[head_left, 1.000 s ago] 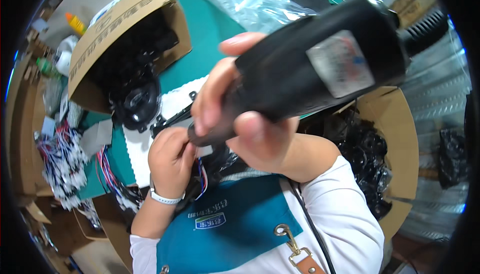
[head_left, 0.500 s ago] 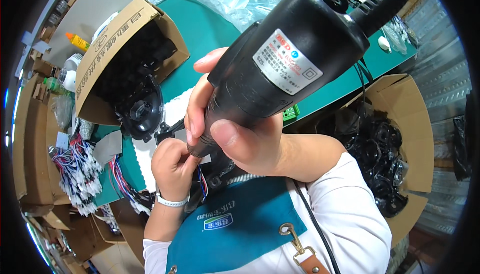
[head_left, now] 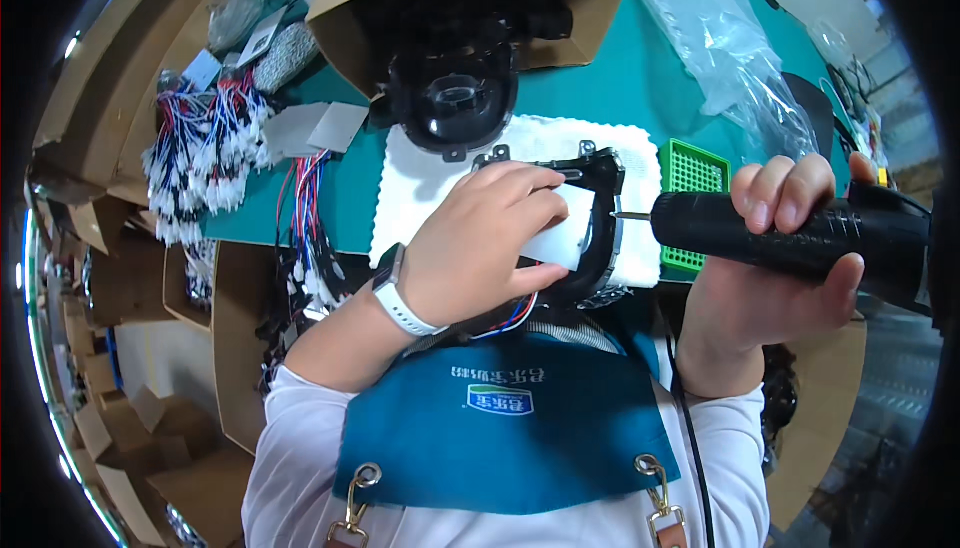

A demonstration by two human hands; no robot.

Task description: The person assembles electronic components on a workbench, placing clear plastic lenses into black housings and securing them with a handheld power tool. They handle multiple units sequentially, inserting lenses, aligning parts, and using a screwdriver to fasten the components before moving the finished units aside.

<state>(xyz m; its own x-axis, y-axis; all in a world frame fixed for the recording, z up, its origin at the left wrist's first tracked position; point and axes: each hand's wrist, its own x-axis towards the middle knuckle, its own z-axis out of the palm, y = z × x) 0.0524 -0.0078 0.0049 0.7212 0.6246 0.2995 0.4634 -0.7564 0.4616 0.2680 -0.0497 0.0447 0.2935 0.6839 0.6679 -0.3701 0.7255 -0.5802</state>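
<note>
- Far left: the hanging wire bundle (head_left: 205,153) with white plugs sits well apart from the work. Low risk, I judge.
- Nearer: a second wire bundle (head_left: 308,198) trails over the edge of the counter (head_left: 350,233), near my left forearm. A sweep of that arm could snag it.
- Centre: the black housing (head_left: 607,188) lies on the white cloth (head_left: 420,183), at the counter edge nearest me. Cloth could slide under side pressure and take the housing with it.
- White panel (head_left: 565,240) sits within the housing's outline. Could shift if my fingers lift unevenly.
- Coloured leads (head_left: 515,318) run out below; could be pinched between housing and counter edge.
- Right of centre: the driver bit (head_left: 632,215) points left at the housing's right rim; contact cannot be told. Off-line pressure could make it slip and score the rim.
- Left grip (head_left: 475,233): fingers half-curled, thumb spread apart from them, laid over panel and housing. Cannot tell whether it pinches or only presses.
- Right grip (head_left: 775,293): wrapped about the black electric screwdriver (head_left: 700,220), opened only to the barrel's width, thumb underneath; green grid tray (head_left: 695,168) partly behind the tool.
</note>
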